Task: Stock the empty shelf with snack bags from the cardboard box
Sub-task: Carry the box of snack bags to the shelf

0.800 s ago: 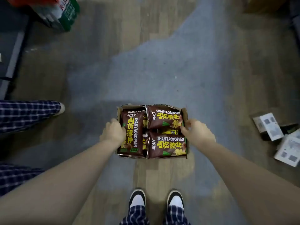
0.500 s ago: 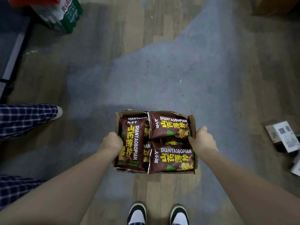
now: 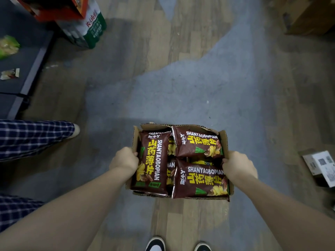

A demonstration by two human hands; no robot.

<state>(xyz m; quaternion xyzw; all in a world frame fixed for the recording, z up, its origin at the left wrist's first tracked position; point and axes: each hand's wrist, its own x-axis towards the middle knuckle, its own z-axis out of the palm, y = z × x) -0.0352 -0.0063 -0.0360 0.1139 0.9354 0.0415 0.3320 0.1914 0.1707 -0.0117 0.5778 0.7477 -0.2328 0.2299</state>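
Note:
An open cardboard box (image 3: 224,140) full of brown snack bags (image 3: 197,145) with yellow lettering is held in front of me above the floor. My left hand (image 3: 124,158) grips the box's left wall. My right hand (image 3: 239,165) grips its right wall. Three bags lie on top, with more underneath. A dark shelf (image 3: 27,57) runs along the far left, with a green bag (image 3: 7,46) and a small wrapper on it.
A green-and-white case (image 3: 87,28) under a red carton stands at the top left. Another person's plaid trouser leg and shoe (image 3: 36,136) reach in from the left. White boxes (image 3: 320,165) lie on the floor at right, a brown carton (image 3: 306,13) top right. My shoes (image 3: 155,244) show below.
The box has risen and moved closer to me, still held in both hands. The view has tilted up and left, so the shelf at far left now shows.

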